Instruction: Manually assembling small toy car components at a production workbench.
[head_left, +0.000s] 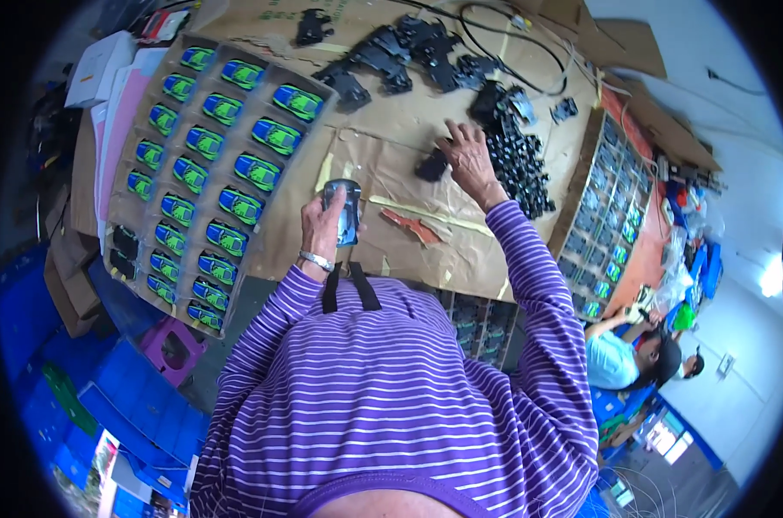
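My left hand is closed on a toy car body, its dark hollow side facing up and the thumb lying across it. Further right, my right hand hovers over the cardboard with its fingers apart. A flat black plastic part lies by its thumb side; whether they touch I cannot tell. Just right of that hand spreads a heap of small black parts. At the left, a clear compartment tray holds several blue-and-green toy cars.
Larger black plastic parts lie across the far side of the cardboard-covered table, near a looping black cable. A torn reddish-brown scrap lies centrally. Another filled tray stands right. A person in light blue sits beyond.
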`<state>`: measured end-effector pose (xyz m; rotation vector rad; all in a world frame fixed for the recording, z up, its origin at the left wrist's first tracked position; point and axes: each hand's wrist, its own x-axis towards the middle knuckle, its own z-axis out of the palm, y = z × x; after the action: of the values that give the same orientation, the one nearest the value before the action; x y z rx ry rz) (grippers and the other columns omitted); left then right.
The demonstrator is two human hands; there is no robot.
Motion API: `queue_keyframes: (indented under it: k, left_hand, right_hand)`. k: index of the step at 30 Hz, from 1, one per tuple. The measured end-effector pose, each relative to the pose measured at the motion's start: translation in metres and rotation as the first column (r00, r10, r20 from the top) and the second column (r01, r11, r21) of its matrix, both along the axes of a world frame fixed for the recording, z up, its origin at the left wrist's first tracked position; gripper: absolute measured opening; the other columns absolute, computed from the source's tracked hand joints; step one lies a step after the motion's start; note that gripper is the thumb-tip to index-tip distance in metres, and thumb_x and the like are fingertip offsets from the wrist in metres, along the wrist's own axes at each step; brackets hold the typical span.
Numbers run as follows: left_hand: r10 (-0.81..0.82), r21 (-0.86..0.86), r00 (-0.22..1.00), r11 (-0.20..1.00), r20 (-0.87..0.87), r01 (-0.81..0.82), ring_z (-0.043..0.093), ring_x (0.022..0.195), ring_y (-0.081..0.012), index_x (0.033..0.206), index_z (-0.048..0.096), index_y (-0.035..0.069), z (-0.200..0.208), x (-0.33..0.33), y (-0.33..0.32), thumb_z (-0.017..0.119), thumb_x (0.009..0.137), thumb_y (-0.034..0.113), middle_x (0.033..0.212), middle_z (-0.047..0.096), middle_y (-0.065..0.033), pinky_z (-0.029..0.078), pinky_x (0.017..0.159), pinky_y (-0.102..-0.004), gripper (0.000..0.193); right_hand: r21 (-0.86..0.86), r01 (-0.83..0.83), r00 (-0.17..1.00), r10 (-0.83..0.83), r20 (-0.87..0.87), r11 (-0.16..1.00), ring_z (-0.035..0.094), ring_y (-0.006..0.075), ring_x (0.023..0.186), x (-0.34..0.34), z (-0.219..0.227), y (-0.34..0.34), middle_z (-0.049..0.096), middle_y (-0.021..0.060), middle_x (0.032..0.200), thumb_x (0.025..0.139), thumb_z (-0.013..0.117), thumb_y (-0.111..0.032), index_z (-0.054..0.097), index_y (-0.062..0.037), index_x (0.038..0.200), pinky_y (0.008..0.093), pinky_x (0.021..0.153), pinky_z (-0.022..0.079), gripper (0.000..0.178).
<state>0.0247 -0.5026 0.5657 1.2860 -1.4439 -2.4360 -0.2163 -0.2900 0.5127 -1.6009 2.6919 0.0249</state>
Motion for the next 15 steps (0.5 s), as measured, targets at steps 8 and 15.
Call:
queue_keyframes:
  k: [8,15]
  left_hand:
    - [0.019,0.054,1.0,0.998,0.016,-0.019,0.066,0.06,-0.0201,0.105,0.064,-0.001,-0.004,0.0,0.013,0.063,0.096,0.033,0.081,0.065,-0.0088,0.06,0.05,-0.0328,0.035]
    - [0.046,0.034,0.999,0.998,-0.015,-0.045,0.069,0.061,-0.0223,0.108,0.062,0.002,0.007,-0.005,0.025,0.065,0.095,0.039,0.078,0.065,-0.0087,0.057,0.05,-0.0321,0.039]
  right_hand:
    - [-0.42,0.491,0.87,-0.445,0.211,0.763,0.049,0.039,0.115,0.059,-0.01,-0.01,0.05,0.0206,0.127,0.072,0.07,-0.014,0.058,-0.0058,0.117,0.0475,0.094,0.043,0.048]
    - [-0.247,0.81,0.587,-0.725,0.361,0.532,0.054,0.0402,0.103,0.08,-0.036,-0.038,0.052,0.0221,0.109,0.072,0.081,-0.034,0.049,0.0004,0.116,0.0473,0.085,0.047,0.064]
